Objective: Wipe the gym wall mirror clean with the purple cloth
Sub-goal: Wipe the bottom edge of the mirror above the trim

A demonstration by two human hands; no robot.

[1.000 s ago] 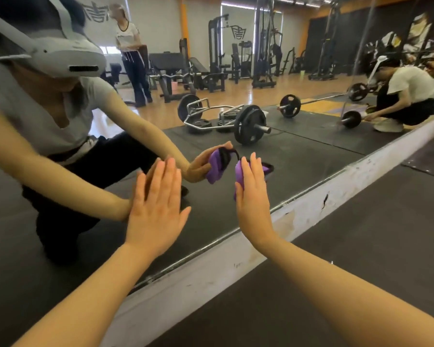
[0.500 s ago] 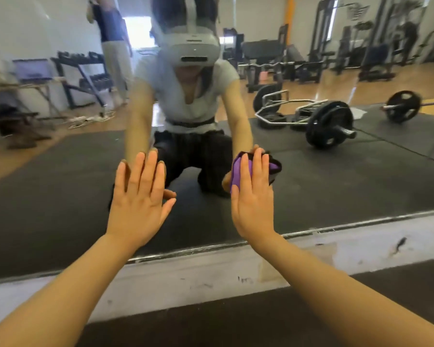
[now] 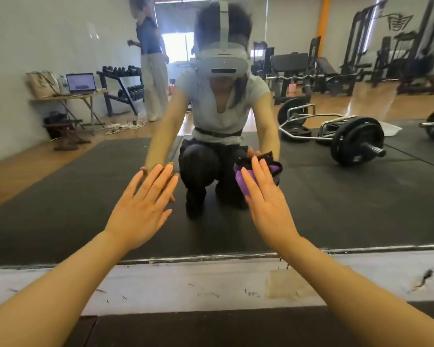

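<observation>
Right of centre, a purple cloth (image 3: 243, 181) is pressed against the mirror (image 3: 361, 209) by the flat, straight-fingered right hand (image 3: 266, 204). Left of it, the left hand (image 3: 143, 209) is laid flat on the glass, empty.

A single head-worn, wide-angle view looks forward and slightly down, squarely facing the wall mirror (image 3: 336, 209) at close, arm's-reach range. The mirror's bottom edge and the white base strip (image 3: 186, 284) cross the lower frame. There is no second view; the glass reflects the wearer and the gym behind.
</observation>
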